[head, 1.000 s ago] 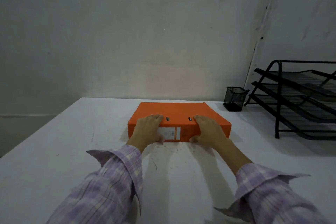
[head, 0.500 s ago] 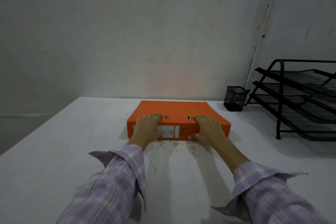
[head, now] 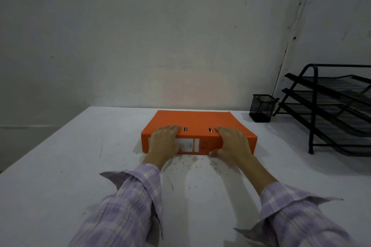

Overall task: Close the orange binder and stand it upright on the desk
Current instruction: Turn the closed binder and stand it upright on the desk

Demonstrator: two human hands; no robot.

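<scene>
The orange binder (head: 197, 121) lies flat and closed on the white desk (head: 70, 166), its labelled spine facing me. My left hand (head: 164, 142) grips the left part of the spine, fingers over the top cover and thumb low on the spine. My right hand (head: 232, 142) holds the right part the same way, thumb at the bottom edge. Two metal slots on the cover show between my hands. The white spine label is partly hidden by my left hand.
A black mesh pen cup (head: 262, 108) stands at the back right near the wall. A black tiered wire letter tray (head: 339, 110) fills the right side of the desk. The grey wall rises just behind the binder.
Both hands keep the same grip on the spine. The binder stays flat; the view has shifted only slightly.
</scene>
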